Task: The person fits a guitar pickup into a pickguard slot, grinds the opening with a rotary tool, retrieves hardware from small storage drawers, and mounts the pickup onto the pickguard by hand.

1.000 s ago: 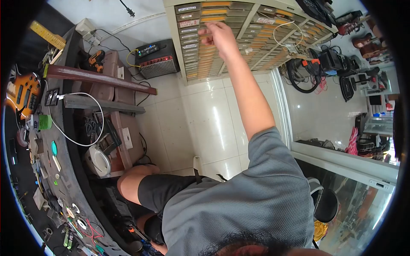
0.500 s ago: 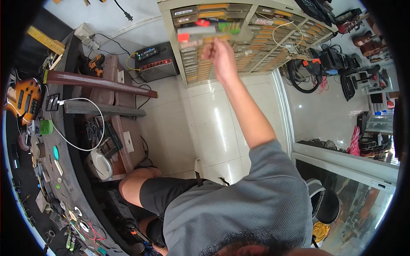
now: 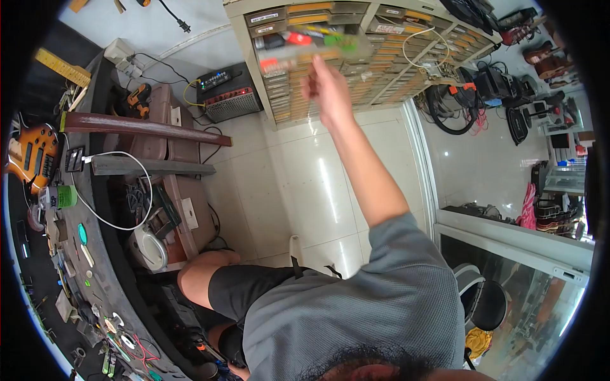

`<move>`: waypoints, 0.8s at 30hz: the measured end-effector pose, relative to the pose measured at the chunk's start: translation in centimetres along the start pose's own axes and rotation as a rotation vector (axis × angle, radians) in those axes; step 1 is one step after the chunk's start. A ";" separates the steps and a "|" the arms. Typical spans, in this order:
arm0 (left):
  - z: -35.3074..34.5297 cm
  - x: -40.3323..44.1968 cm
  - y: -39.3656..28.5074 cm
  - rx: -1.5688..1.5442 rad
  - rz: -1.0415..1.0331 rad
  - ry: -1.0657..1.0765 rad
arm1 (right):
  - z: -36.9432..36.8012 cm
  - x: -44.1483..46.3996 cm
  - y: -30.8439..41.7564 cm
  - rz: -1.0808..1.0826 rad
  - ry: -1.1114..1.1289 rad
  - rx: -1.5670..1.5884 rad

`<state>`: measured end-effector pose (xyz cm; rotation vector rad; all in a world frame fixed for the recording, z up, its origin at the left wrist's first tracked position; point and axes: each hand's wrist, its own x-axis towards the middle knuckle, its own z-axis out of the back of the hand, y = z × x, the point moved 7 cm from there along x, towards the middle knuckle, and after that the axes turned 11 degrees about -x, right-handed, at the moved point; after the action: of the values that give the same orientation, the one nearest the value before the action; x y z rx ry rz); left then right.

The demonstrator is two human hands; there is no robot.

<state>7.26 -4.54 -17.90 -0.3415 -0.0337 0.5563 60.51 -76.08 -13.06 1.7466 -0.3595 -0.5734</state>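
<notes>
My right hand (image 3: 327,89) reaches up to the cabinet with its fingers curled at the front of a small pulled-out drawer (image 3: 305,60). The thumb lies against the drawer's front edge, and the drawer is smeared by motion. Inside it are a red item (image 3: 297,39), a green item (image 3: 348,43) and a dark item (image 3: 271,41), whose kinds I cannot make out. Around it are the other labelled drawers of the cabinet (image 3: 236,19). My left hand is not clearly in view.
A workbench (image 3: 105,235) with scattered tools and an electric guitar (image 3: 33,155) runs along the left. An amplifier (image 3: 232,98) stands by the cabinet. A brown wooden beam (image 3: 149,127) juts out over the tiled floor (image 3: 273,190). A sliding glass door (image 3: 508,254) is at right.
The drawer has come further out of the cabinet, and more of its contents show, including the dark item. My right hand stays at its front. The view has shifted slightly.
</notes>
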 end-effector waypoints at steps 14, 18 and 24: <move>-0.9 -1.2 2.5 -0.045 0.048 0.031 | -2.9 7.7 -5.9 -0.141 -0.146 0.313; -0.8 -1.4 3.1 -0.058 0.053 0.040 | -2.5 7.9 -6.3 -0.062 -0.164 0.425; -0.8 -1.4 3.6 -0.061 0.073 0.050 | -0.3 6.6 -8.9 -0.037 -0.145 0.470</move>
<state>4.33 -2.59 -19.73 -0.4174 0.0100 0.6200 65.65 -77.09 -22.84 2.1698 -0.6012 -0.6831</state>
